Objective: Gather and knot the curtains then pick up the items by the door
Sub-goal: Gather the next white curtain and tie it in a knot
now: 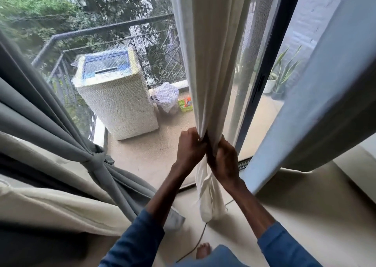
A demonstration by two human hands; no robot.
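The left hand (190, 144) and right hand (222, 159) curl side by side round the gathered cream curtain (209, 63) hanging from 12 o'clock, its tail seemingly brushing the floor (305, 209), while the grey curtain (61, 128) at 9 o'clock sits knotted.

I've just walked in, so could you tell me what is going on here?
At the glass balcony door, a person's left grip and right grip both hold the cream fabric curtain, bunched into one column. No finished knot shows in it yet. The grey fabric curtain to the left is already tied in a knot.
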